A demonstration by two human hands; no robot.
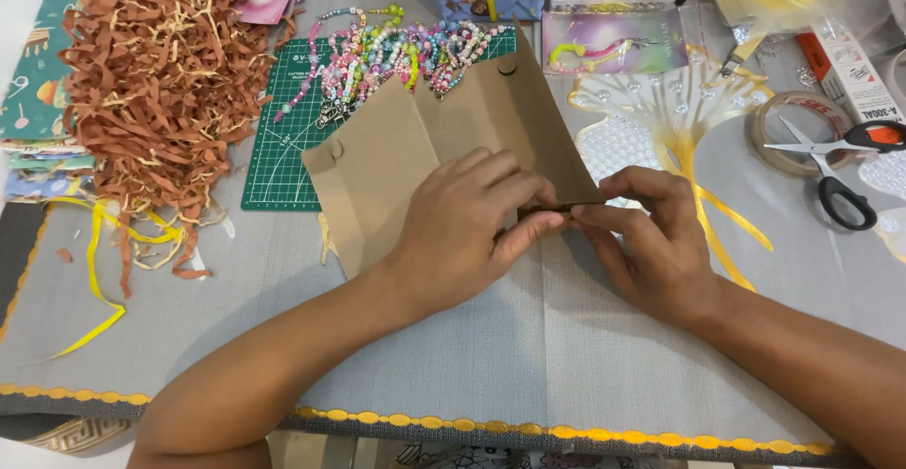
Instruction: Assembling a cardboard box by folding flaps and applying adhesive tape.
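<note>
Both hands press a fold in the brown card (444, 139) on the gray counter (528, 337). The left hand (472, 219) and right hand (642, 233) pinch its bottom edge shut. That crease likely needs firm rubbing.

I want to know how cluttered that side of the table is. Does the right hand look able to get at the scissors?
Probably yes. The scissors lie uncovered on the tape roll, with bare cloth between them and the right hand. That hand is now pinching the brown cardboard, so it would have to let go first.
</note>
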